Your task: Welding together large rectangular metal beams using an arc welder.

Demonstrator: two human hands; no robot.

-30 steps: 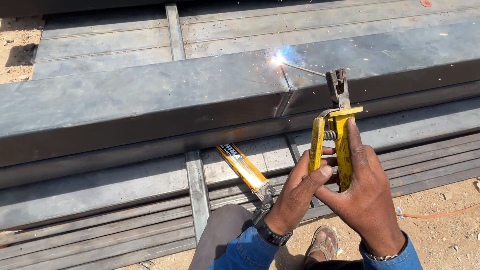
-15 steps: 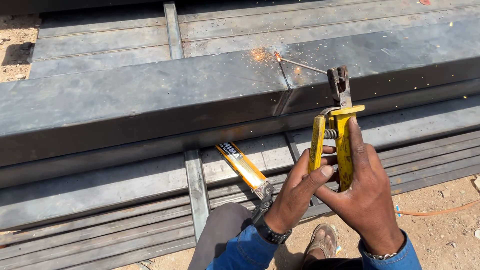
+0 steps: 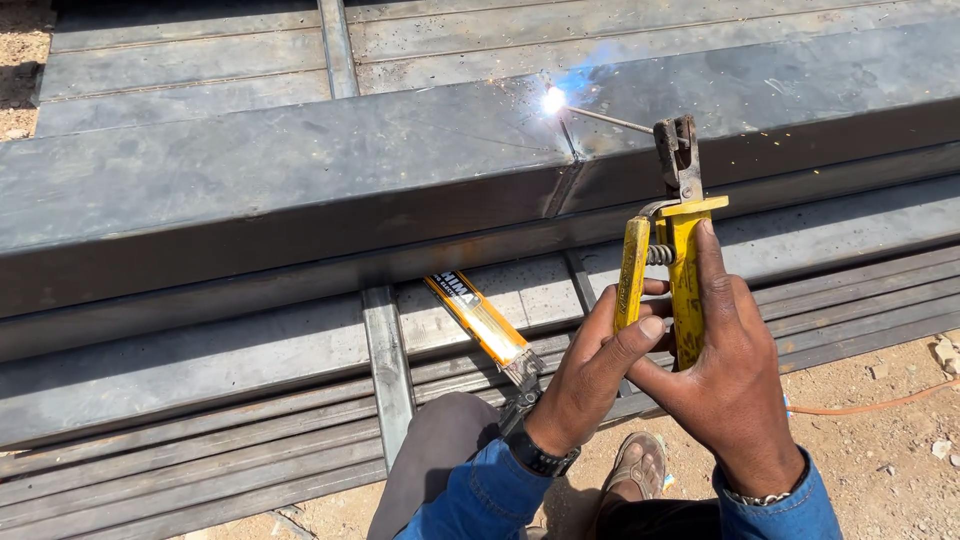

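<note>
Head view: our right hand [image 3: 735, 385] and left hand [image 3: 590, 375] gripped the yellow spring-clamp electrode holder [image 3: 672, 270], its thin welding rod [image 3: 610, 120] slanting up-left from our fingers to the dark steel beam [image 3: 300, 180].

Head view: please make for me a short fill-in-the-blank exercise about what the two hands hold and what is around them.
1. Both hands grip a welding clamp whose handles are ____ in colour.
2. The rod makes a bright ____ on the steel beam.
3. The left hand wears a dark ____ on its wrist.
4. The sleeves are ____.

Missing words: yellow; spark; watch; blue
</note>
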